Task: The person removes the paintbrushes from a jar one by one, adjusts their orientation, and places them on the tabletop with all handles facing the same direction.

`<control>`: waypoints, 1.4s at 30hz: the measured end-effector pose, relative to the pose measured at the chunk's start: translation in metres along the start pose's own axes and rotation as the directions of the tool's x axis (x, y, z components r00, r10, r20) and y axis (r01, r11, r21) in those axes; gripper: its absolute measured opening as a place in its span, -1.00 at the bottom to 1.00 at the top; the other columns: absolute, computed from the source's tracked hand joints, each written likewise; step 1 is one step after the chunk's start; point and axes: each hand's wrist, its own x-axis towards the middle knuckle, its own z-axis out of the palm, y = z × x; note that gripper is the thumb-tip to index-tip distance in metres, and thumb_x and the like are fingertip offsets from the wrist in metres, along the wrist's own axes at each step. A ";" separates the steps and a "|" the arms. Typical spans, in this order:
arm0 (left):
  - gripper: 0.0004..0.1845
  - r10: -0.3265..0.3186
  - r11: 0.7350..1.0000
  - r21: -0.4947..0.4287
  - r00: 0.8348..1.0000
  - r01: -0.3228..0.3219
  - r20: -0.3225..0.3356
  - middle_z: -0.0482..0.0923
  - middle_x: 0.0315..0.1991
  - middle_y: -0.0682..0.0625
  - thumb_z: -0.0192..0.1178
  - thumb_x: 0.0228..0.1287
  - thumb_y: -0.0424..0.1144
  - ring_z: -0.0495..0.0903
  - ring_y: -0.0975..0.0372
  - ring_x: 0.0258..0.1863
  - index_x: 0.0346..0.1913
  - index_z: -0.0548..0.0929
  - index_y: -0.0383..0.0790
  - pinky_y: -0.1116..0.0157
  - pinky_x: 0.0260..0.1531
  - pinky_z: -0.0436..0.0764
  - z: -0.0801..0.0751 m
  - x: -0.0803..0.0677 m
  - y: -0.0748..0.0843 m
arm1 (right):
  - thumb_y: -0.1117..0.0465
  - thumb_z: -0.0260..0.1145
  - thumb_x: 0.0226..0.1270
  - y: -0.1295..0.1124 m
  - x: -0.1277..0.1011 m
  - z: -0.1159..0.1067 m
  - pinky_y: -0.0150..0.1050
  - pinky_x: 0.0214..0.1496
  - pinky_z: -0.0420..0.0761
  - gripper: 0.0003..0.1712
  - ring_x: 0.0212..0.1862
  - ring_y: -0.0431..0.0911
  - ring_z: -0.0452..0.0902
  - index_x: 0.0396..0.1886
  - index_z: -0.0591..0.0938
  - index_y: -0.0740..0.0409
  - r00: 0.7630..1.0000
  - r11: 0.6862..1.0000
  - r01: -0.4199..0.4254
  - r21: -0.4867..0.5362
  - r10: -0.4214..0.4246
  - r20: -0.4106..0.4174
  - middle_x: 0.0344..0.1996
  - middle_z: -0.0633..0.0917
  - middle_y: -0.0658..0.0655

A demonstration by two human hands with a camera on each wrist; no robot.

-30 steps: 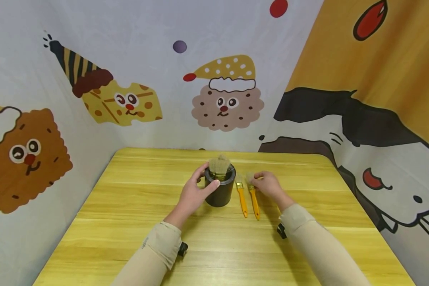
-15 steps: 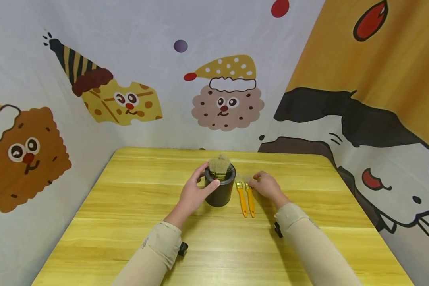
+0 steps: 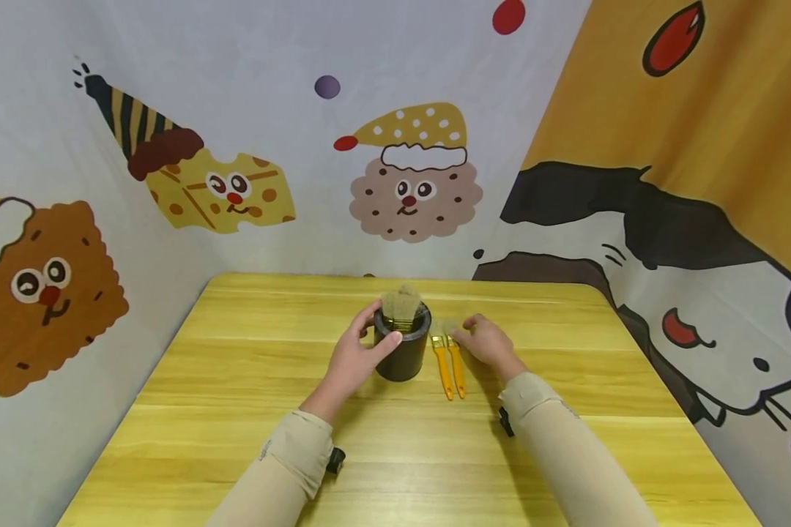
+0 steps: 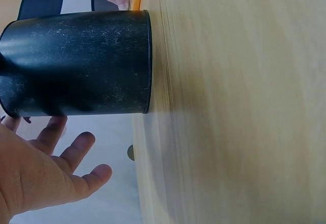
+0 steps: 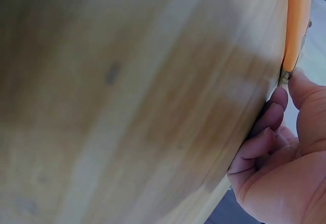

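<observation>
Sleeves first, pale beige, running up from the near edge of the yellow wooden surface (image 3: 250, 439) toward the middle. The left hand (image 3: 354, 357) wraps the near side of a black cup (image 3: 403, 351), thumb hooked on the rim and fingers curved round the wall, so it has the cup steadied. Just beside the cup lie two brushes (image 3: 450, 362) with orange handles, side by side and touching or nearly so, handles toward the person, bristles away. The right hand (image 3: 488, 342) sits on their far ends, fingers curled down at the ferrule of the outer brush; whether it truly pinches it or only touches, I cannot tell (the wrist view shows only a fingertip against the handle's end).

My read: a clean lift wants a firm pinch at the metal ferrule, one brush at a time, then tilt it handle-down into the cup while the left hand keeps the cup from tipping.

The cup is matte, faintly speckled and upright, with pale bristle heads (image 3: 402, 301) already sticking out of its mouth. Beyond, cartoon biscuit cloths (image 3: 411, 183) hang behind the surface.
</observation>
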 end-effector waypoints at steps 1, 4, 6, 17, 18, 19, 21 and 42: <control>-0.20 0.001 1.000 0.001 1.000 -0.001 -0.001 0.47 0.51 0.02 0.37 0.32 0.40 0.39 -0.13 0.54 0.55 0.24 0.70 -0.29 0.38 0.49 0.000 0.000 0.000 | -0.29 0.23 0.59 0.000 0.000 0.001 0.17 0.16 0.61 -0.31 0.09 0.19 0.68 0.31 0.55 0.19 1.000 1.000 -0.003 -0.003 0.003 0.003 0.16 0.73 0.32; -0.19 -0.001 1.000 0.000 1.000 0.001 -0.003 0.47 0.50 0.03 0.37 0.30 0.41 0.39 -0.13 0.53 0.55 0.24 0.69 -0.29 0.38 0.49 0.000 0.000 -0.001 | -0.30 0.22 0.60 0.000 0.000 0.002 0.17 0.18 0.61 -0.31 0.12 0.20 0.68 0.32 0.55 0.18 1.000 1.000 -0.010 -0.010 0.010 0.006 0.17 0.73 0.31; -0.20 -0.002 1.000 -0.002 1.000 0.002 -0.002 0.47 0.50 0.03 0.37 0.30 0.41 0.39 -0.13 0.53 0.55 0.25 0.69 -0.29 0.39 0.49 0.000 0.000 -0.002 | -0.30 0.21 0.61 0.001 0.000 0.002 0.18 0.20 0.60 -0.31 0.14 0.21 0.67 0.33 0.54 0.18 1.000 1.000 -0.011 -0.016 0.011 0.009 0.19 0.72 0.32; -0.20 0.008 1.000 -0.007 1.000 -0.008 0.000 0.48 0.49 0.03 0.36 0.31 0.41 0.39 -0.14 0.53 0.55 0.23 0.70 -0.28 0.40 0.48 -0.001 0.001 -0.002 | -0.31 0.20 0.61 -0.001 -0.001 0.001 0.19 0.19 0.60 -0.30 0.16 0.23 0.67 0.34 0.53 0.17 1.000 1.000 -0.011 -0.019 0.011 0.002 0.19 0.72 0.34; -0.19 0.008 1.000 -0.007 1.000 -0.008 0.000 0.48 0.49 0.03 0.36 0.31 0.42 0.39 -0.13 0.53 0.55 0.23 0.70 -0.28 0.39 0.48 -0.001 0.002 -0.002 | -0.30 0.20 0.61 -0.001 -0.001 0.001 0.19 0.19 0.60 -0.30 0.16 0.23 0.67 0.34 0.53 0.17 1.000 1.000 -0.009 -0.020 0.009 0.001 0.19 0.72 0.34; -0.19 0.007 1.000 -0.008 1.000 -0.007 -0.001 0.48 0.49 0.03 0.36 0.31 0.42 0.39 -0.13 0.53 0.55 0.23 0.70 -0.28 0.39 0.48 0.000 0.002 -0.002 | -0.30 0.21 0.60 -0.001 -0.001 0.001 0.19 0.19 0.60 -0.30 0.15 0.23 0.67 0.34 0.53 0.17 1.000 1.000 -0.009 -0.018 0.009 0.000 0.19 0.72 0.34; -0.19 0.005 1.000 -0.014 1.000 -0.005 -0.001 0.48 0.49 0.03 0.36 0.31 0.41 0.39 -0.13 0.53 0.55 0.24 0.69 -0.27 0.39 0.48 0.000 0.002 -0.002 | -0.30 0.21 0.60 -0.001 -0.001 0.002 0.19 0.19 0.60 -0.30 0.15 0.23 0.67 0.34 0.53 0.17 1.000 1.000 -0.005 -0.020 0.005 -0.001 0.19 0.72 0.35; -0.20 0.000 1.000 -0.025 1.000 0.000 0.004 0.48 0.48 0.04 0.36 0.34 0.37 0.40 -0.13 0.50 0.57 0.24 0.65 -0.24 0.37 0.50 0.000 0.000 -0.001 | -0.32 0.17 0.63 0.001 -0.001 0.001 0.24 0.30 0.57 -0.28 0.28 0.27 0.63 0.42 0.50 0.14 0.999 1.000 -0.021 0.008 0.021 0.028 0.29 0.68 0.36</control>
